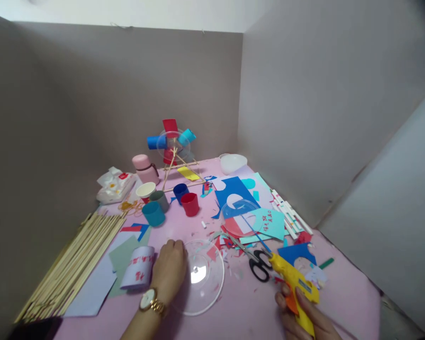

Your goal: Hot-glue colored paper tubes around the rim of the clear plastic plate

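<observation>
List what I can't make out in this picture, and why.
All in the head view:
Left hand: fingertips hidden behind the hand itself, so any grip on the clear lid is uncertain.
Right hand: lower part cut off by the bottom edge.
Label on the yellow glue gun: print too small to read.
Watch: dial too small to tell the time.

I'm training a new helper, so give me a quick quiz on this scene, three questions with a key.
1. Which of the hands holds the glue gun: a) left or b) right?
2. True or false: a watch sits at the wrist of the left hand.
3. Fill in: black-handled ___ lie near the glue gun's tip.
Key: 1. b, the right hand; 2. true; 3. scissors.
</observation>
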Available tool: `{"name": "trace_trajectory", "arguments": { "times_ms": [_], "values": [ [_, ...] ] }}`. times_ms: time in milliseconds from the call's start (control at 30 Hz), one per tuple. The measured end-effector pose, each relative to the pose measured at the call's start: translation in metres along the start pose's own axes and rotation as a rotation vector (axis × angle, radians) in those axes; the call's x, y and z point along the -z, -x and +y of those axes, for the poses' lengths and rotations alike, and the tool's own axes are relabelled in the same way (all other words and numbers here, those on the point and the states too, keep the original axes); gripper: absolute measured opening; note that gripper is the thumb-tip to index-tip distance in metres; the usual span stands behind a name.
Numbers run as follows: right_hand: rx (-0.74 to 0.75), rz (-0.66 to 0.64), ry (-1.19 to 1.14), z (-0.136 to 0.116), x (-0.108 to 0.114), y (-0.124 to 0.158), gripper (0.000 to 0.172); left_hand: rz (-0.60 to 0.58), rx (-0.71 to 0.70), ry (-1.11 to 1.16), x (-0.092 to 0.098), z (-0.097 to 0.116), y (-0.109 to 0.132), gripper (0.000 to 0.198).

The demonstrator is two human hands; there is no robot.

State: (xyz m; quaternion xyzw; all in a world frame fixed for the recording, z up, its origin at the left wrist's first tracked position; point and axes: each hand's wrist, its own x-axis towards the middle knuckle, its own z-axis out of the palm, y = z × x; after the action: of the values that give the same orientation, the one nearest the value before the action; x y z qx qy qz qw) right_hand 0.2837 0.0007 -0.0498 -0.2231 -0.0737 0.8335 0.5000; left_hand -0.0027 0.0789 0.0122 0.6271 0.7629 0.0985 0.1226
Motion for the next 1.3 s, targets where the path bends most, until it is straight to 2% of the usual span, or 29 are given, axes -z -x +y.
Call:
{"name": "trace_trajectory", "arguments": {
  "times_ms": [133, 267, 333, 467, 567, 667, 833, 1000, 1133, 1200, 1300],
  "values": [
    [-0.010, -0.042, 0.031, 0.003, -0.012, 0.007, 0.022, 0.062, 0.032, -0.074, -0.013, -0.004, 0.000, 0.013],
    [0.005, -0.011, 0.068, 0.007, -0.019, 0.026, 0.019, 0.071, 0.005, -0.001, -0.008, -0.009, 0.010, 0.016],
    [0.015, 0.025, 0.099, 0.008, -0.021, 0.036, 0.018, 0.078, -0.020, 0.068, -0.003, -0.015, 0.026, 0.019],
    [0.022, 0.066, 0.169, 0.013, -0.026, 0.047, 0.018, 0.073, -0.050, 0.205, 0.000, -0.026, 0.073, 0.021],
    [0.015, 0.080, 0.225, 0.020, -0.032, 0.047, 0.019, 0.071, -0.051, 0.281, -0.010, -0.030, 0.104, 0.024],
    [0.019, 0.091, 0.305, 0.031, -0.039, 0.044, 0.024, 0.095, -0.058, 0.318, -0.024, -0.031, 0.119, 0.023],
    [0.086, 0.128, 0.528, 0.047, -0.043, 0.042, 0.029, 0.154, -0.103, 0.285, -0.041, -0.033, 0.118, 0.023],
    [0.140, 0.222, 0.616, 0.055, -0.034, 0.042, 0.035, 0.255, -0.145, 0.201, -0.045, -0.030, 0.112, 0.023],
    [0.147, 0.241, 0.630, 0.057, -0.016, 0.038, 0.037, 0.387, -0.152, 0.141, -0.035, -0.040, 0.111, 0.018],
    [0.128, 0.244, 0.639, 0.057, -0.006, 0.035, 0.037, 0.494, -0.118, 0.114, -0.025, -0.054, 0.107, 0.017],
    [0.098, 0.242, 0.657, 0.057, 0.000, 0.031, 0.038, 0.640, -0.054, 0.064, -0.007, -0.081, 0.093, 0.027]
  ]
}}
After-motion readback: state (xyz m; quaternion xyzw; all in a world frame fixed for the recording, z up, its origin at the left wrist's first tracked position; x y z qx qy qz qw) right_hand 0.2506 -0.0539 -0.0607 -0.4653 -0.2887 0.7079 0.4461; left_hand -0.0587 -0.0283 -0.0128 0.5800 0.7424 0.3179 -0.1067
